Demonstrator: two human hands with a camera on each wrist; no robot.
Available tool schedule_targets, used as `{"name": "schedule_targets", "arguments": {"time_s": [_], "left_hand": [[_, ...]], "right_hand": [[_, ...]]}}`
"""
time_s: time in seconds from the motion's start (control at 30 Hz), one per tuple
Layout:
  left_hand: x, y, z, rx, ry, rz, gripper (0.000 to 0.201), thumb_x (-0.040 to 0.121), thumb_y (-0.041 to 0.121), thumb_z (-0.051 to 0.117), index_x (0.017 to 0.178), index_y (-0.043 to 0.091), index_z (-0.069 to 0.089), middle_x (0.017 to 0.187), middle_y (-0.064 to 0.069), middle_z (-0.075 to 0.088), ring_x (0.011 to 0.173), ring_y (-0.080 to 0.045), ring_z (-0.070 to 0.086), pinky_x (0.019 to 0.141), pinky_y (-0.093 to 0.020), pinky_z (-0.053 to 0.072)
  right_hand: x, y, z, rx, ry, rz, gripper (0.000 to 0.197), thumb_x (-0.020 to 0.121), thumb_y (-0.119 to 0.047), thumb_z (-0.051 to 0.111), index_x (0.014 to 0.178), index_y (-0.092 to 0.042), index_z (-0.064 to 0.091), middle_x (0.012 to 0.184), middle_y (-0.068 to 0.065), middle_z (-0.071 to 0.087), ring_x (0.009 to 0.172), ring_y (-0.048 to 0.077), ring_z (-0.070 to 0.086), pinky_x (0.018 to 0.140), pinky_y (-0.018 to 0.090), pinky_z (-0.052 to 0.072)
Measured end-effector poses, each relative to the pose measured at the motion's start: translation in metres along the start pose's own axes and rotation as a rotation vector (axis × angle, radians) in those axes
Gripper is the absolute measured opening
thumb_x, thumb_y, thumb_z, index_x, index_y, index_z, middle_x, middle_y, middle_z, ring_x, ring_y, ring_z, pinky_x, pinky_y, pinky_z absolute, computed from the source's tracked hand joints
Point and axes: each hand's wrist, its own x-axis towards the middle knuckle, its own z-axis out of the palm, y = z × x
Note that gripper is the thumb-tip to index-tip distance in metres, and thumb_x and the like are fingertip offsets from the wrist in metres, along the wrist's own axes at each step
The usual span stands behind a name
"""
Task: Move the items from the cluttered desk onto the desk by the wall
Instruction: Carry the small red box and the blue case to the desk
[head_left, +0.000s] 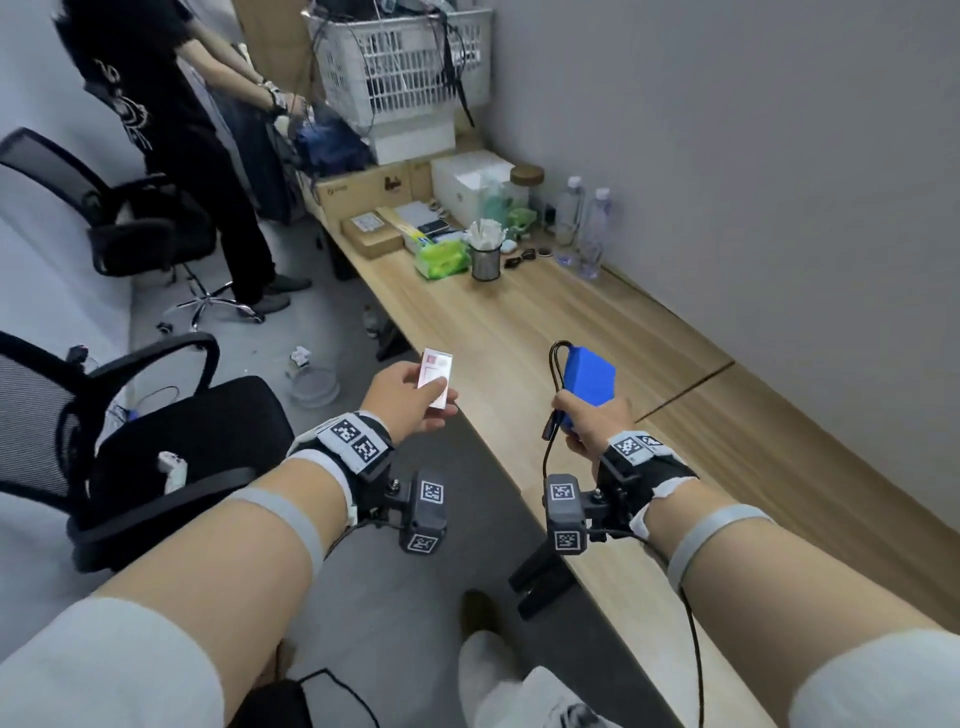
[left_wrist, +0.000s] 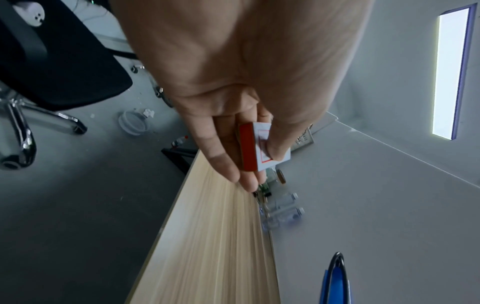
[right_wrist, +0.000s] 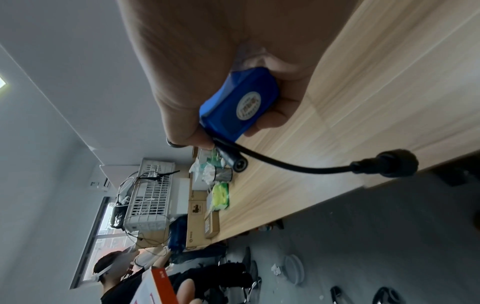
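My left hand (head_left: 415, 400) pinches a small white and red box (head_left: 435, 378) between thumb and fingers, just off the front edge of the long wooden desk (head_left: 519, 322) by the wall. The left wrist view shows the same box (left_wrist: 257, 147) with its red side outward, the thumb across its white face. My right hand (head_left: 587, 421) grips a blue battery pack (head_left: 589, 376) with black cables (head_left: 555, 364) above the desk. In the right wrist view the pack (right_wrist: 239, 102) shows a round label, and a black cable with a plug (right_wrist: 387, 165) hangs from it.
The desk's far end holds a green wipes pack (head_left: 441, 259), a metal cup (head_left: 485, 262), bottles (head_left: 592, 234), cardboard boxes (head_left: 363, 189) and a white basket (head_left: 405, 57). Another person (head_left: 171, 145) stands at the far left. Two black office chairs (head_left: 171, 441) stand left of me.
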Motion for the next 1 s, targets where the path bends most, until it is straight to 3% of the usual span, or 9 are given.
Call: {"name": "schedule_targets", "arguments": {"time_s": [0.13, 0.33, 0.47, 0.53, 0.63, 0.77, 0.87, 1.0], "left_hand": [[0.068, 0.009, -0.026, 0.036, 0.027, -0.016, 0.021, 0.099, 0.015, 0.056, 0.117, 0.006, 0.056, 0.093, -0.009, 0.074, 0.075, -0.019, 0.074, 0.067, -0.033, 0.06], [0.188, 0.031, -0.048, 0.093, 0.029, -0.064, 0.019, 0.099, 0.014, 0.055, 0.117, 0.007, 0.054, 0.091, -0.008, 0.074, 0.071, -0.015, 0.073, 0.067, -0.032, 0.06], [0.255, 0.045, -0.053, 0.11, 0.025, -0.104, 0.02, 0.099, 0.017, 0.055, 0.116, 0.008, 0.056, 0.092, -0.006, 0.075, 0.073, -0.015, 0.073, 0.065, -0.03, 0.059], [0.283, 0.049, -0.053, 0.129, -0.008, -0.121, 0.018, 0.099, 0.019, 0.055, 0.115, 0.01, 0.057, 0.091, -0.003, 0.075, 0.073, -0.014, 0.072, 0.065, -0.028, 0.056], [0.324, 0.052, -0.046, 0.156, -0.059, -0.145, 0.015, 0.1, 0.019, 0.053, 0.113, 0.012, 0.057, 0.089, -0.001, 0.074, 0.072, -0.014, 0.07, 0.067, -0.028, 0.052], [0.382, 0.049, -0.03, 0.157, -0.148, -0.209, 0.009, 0.101, 0.018, 0.052, 0.108, 0.015, 0.056, 0.088, -0.002, 0.073, 0.073, -0.016, 0.068, 0.068, -0.028, 0.049], [0.43, 0.044, -0.017, 0.173, -0.248, -0.243, 0.012, 0.1, 0.018, 0.052, 0.111, 0.013, 0.055, 0.091, -0.005, 0.073, 0.071, -0.016, 0.069, 0.064, -0.027, 0.048], [0.506, 0.031, 0.003, 0.23, -0.406, -0.254, 0.015, 0.098, 0.015, 0.056, 0.112, 0.009, 0.052, 0.088, -0.01, 0.069, 0.062, -0.018, 0.066, 0.058, -0.025, 0.047]], "right_hand": [[0.053, -0.01, 0.056, -0.01, -0.035, 0.018, 0.085, 0.05, -0.033, 0.075, 0.125, -0.002, 0.048, 0.085, 0.01, 0.059, 0.053, 0.017, 0.054, 0.046, 0.023, 0.046], [0.164, -0.031, 0.131, -0.008, -0.01, 0.112, 0.093, 0.04, -0.039, 0.074, 0.122, -0.003, 0.05, 0.083, 0.015, 0.062, 0.057, 0.026, 0.054, 0.052, 0.03, 0.047], [0.206, -0.061, 0.158, 0.012, 0.012, 0.162, 0.082, 0.051, -0.033, 0.075, 0.122, -0.005, 0.043, 0.082, 0.015, 0.06, 0.055, 0.023, 0.051, 0.052, 0.028, 0.047], [0.226, -0.071, 0.167, 0.024, 0.019, 0.183, 0.077, 0.058, -0.03, 0.075, 0.122, -0.008, 0.04, 0.083, 0.014, 0.061, 0.055, 0.021, 0.052, 0.053, 0.027, 0.047], [0.259, -0.076, 0.177, 0.033, 0.052, 0.185, 0.081, 0.053, -0.03, 0.075, 0.123, -0.006, 0.043, 0.085, 0.014, 0.06, 0.055, 0.02, 0.051, 0.05, 0.025, 0.046], [0.304, -0.074, 0.176, 0.001, 0.155, 0.236, 0.067, 0.068, -0.024, 0.075, 0.122, -0.009, 0.037, 0.084, 0.012, 0.056, 0.058, 0.021, 0.048, 0.054, 0.029, 0.045], [0.338, -0.073, 0.178, -0.058, 0.24, 0.319, 0.069, 0.067, -0.029, 0.074, 0.121, -0.013, 0.032, 0.078, 0.01, 0.054, 0.06, 0.025, 0.049, 0.059, 0.032, 0.046], [0.383, -0.081, 0.184, -0.22, 0.373, 0.423, 0.069, 0.072, -0.033, 0.074, 0.12, -0.009, 0.029, 0.073, 0.008, 0.054, 0.056, 0.022, 0.051, 0.053, 0.027, 0.041]]}}
